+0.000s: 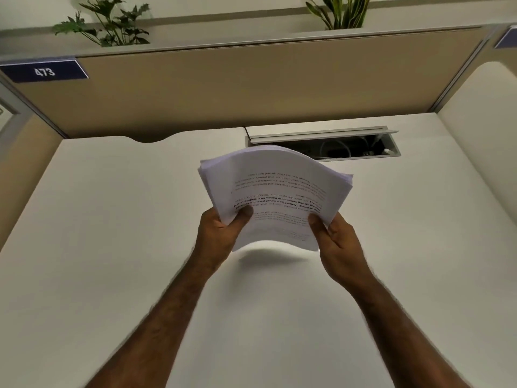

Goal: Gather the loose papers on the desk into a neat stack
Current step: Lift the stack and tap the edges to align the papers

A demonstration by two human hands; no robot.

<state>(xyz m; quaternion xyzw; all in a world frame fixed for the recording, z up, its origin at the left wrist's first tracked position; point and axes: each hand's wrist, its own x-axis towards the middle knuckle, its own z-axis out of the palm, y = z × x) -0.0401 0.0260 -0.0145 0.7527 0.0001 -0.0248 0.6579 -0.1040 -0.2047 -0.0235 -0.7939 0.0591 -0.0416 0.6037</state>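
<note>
While the left hand and right hand grasp the curved white printed paper bundle above the white desk, squaring its seemingly uneven edges comes next.

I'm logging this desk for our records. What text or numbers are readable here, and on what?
"473": white digits on the blue sign on the partition.
Printed lines on the paper stack held in both hands: upside down and blurred, not reliably readable.
Second blue sign, far right: no text visible.

white papers with black print, white desk, tan partition
</note>
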